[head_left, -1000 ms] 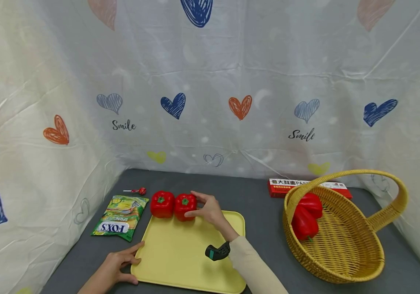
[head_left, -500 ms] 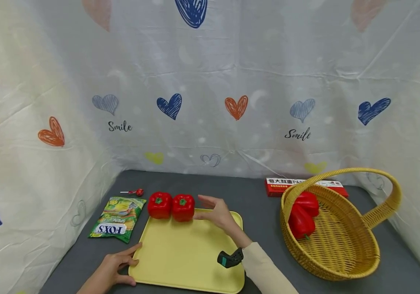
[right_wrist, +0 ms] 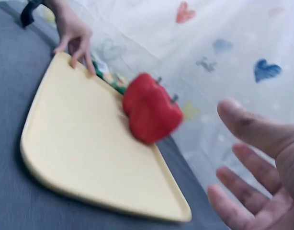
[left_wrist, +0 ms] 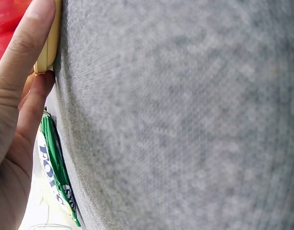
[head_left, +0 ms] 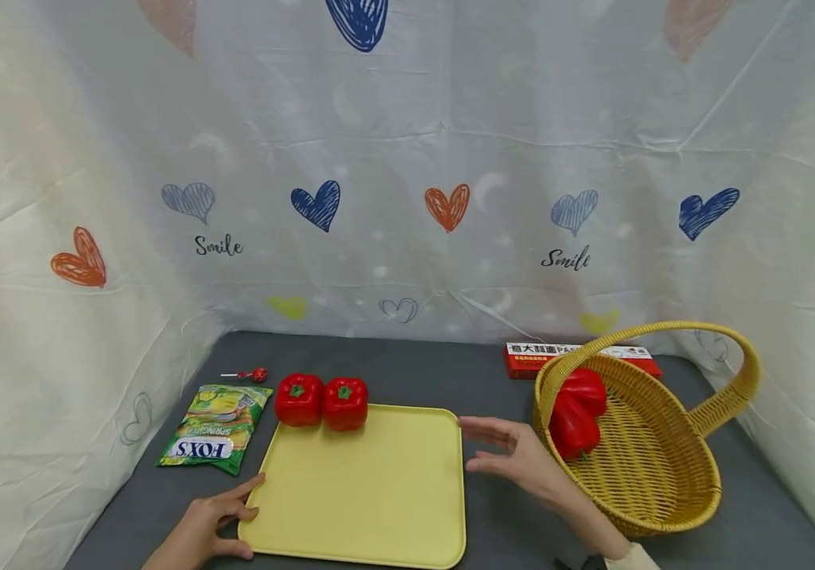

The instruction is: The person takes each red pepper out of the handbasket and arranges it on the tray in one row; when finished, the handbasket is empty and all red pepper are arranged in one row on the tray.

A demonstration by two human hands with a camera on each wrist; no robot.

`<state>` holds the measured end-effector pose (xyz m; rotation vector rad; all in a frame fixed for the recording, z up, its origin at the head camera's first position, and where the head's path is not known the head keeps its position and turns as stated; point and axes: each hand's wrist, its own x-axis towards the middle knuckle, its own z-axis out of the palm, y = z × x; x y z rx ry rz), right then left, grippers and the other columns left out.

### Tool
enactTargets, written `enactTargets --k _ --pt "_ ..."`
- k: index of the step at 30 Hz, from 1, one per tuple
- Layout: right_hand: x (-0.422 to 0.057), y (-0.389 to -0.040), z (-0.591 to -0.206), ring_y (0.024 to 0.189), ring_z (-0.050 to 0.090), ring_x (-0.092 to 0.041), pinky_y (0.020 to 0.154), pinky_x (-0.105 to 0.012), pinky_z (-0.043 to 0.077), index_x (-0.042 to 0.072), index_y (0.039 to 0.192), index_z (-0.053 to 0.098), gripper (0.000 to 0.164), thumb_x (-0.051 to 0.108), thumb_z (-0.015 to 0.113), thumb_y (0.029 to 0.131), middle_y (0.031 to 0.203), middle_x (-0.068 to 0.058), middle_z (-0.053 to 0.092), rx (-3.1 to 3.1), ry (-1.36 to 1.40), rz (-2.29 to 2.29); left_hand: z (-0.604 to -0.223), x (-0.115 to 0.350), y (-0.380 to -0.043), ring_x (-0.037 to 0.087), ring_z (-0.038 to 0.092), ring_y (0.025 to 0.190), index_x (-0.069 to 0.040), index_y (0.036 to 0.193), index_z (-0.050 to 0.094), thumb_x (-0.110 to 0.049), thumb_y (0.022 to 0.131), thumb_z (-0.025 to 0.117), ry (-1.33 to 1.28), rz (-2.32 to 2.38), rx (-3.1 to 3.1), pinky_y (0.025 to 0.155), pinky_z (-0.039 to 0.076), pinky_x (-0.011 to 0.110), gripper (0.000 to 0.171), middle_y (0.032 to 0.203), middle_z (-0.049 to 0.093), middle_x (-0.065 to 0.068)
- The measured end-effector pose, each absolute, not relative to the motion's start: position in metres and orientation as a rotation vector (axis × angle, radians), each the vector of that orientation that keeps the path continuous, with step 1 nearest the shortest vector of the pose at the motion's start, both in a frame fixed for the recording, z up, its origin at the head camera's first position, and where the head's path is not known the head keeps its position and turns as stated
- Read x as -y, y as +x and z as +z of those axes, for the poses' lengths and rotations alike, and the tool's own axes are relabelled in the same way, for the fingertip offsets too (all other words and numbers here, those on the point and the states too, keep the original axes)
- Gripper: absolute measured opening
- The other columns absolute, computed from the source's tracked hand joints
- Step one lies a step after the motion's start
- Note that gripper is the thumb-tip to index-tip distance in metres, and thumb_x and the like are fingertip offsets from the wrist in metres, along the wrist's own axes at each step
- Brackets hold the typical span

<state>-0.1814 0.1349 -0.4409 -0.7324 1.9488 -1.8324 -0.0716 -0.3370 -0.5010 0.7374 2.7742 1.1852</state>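
My left hand holds the near left corner of the yellow tray, thumb and fingers either side of the corner. Two red bell peppers stand side by side at the tray's far left corner, the left pepper close against the right pepper. My right hand is in the air between the tray's right edge and the wicker basket, fingers apart and nothing in them. Inside the basket, against its left wall, lie two more red peppers. The right wrist view shows the right palm bare.
Left of the tray lies a green FOX'S bag, with a red lollipop behind it. A red pasta box sits behind the basket, whose tall handle arches upward. A heart-printed curtain encloses the grey table.
My right hand has let go of the right-hand pepper at the tray's far edge and swung right, toward the basket. The left hand stays at the tray corner. The head view has shifted slightly.
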Motion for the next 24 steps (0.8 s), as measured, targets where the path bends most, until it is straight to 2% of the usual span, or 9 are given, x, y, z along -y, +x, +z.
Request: enactTargets --k 3,5,7,13,18,22,24 --pt "-0.172 -0.173 -0.437 0.121 0.054 -0.014 0.093 -0.031 0.05 -0.008 0.136 0.047 0.053 0.0 0.066 0.088 0.134 -0.002 0.058 -1.872 -0.812 -1.816 -0.502 0.338 -0.072 -0.002 0.049 0.113 -0.009 0.099 0.073 -0.041 0.071 0.078 0.757 1.202 -2.767 0.074 0.053 0.016 0.042 0.127 0.05 0.037" --pt "-0.196 -0.171 -0.433 0.122 0.053 -0.012 0.093 -0.03 0.049 -0.01 0.137 0.044 0.051 -0.005 0.062 0.09 0.135 0.002 0.057 -1.812 -0.886 -1.804 -0.504 0.339 -0.071 -0.003 0.048 0.114 -0.009 0.099 0.073 -0.04 0.072 0.078 0.77 1.214 -2.765 0.074 0.053 0.016 0.042 0.128 0.05 0.035" --pt "-0.221 -0.17 -0.429 0.123 0.052 -0.014 0.094 -0.029 0.048 -0.012 0.137 0.043 0.049 -0.009 0.058 0.09 0.135 0.002 0.057 -1.78 -0.946 -1.796 -0.505 0.34 -0.072 -0.003 0.048 0.114 -0.009 0.099 0.073 -0.039 0.072 0.078 0.783 1.222 -2.765 0.074 0.053 0.016 0.041 0.128 0.051 0.034" --pt "-0.29 -0.185 -0.424 0.122 0.053 -0.01 0.095 -0.024 0.046 -0.012 0.136 0.043 0.047 -0.014 0.052 0.091 0.136 -0.001 0.056 -1.857 -0.898 -1.746 -0.504 0.341 -0.072 -0.002 0.05 0.112 -0.009 0.099 0.073 -0.039 0.072 0.079 0.793 1.223 -2.773 0.073 0.053 0.016 0.04 0.128 0.051 0.034" --pt "-0.317 -0.208 -0.429 0.12 0.051 0.0 0.091 -0.023 0.049 -0.015 0.134 0.044 0.044 -0.01 0.054 0.092 0.135 0.007 0.057 -2.0 -0.859 -1.635 -0.503 0.343 -0.071 -0.001 0.052 0.11 -0.01 0.097 0.073 -0.039 0.072 0.079 0.823 1.202 -2.802 0.072 0.053 0.016 0.039 0.129 0.052 0.032" --pt "-0.325 -0.224 -0.43 0.12 0.041 0.013 0.089 -0.021 0.049 -0.008 0.133 0.052 0.042 -0.001 0.059 0.092 0.136 0.01 0.055 -2.15 -0.849 -1.453 -0.504 0.342 -0.071 0.0 0.055 0.107 -0.009 0.098 0.073 -0.037 0.073 0.079 0.841 1.22 -2.782 0.073 0.053 0.015 0.037 0.13 0.052 0.029" --pt "-0.326 -0.231 -0.429 0.119 0.038 0.017 0.087 -0.021 0.049 -0.004 0.131 0.056 0.041 0.002 0.062 0.091 0.137 0.008 0.055 -2.227 -0.864 -1.369 -0.505 0.34 -0.071 0.001 0.056 0.107 -0.009 0.098 0.073 -0.037 0.074 0.078 0.848 1.214 -2.782 0.073 0.053 0.015 0.038 0.129 0.052 0.03"
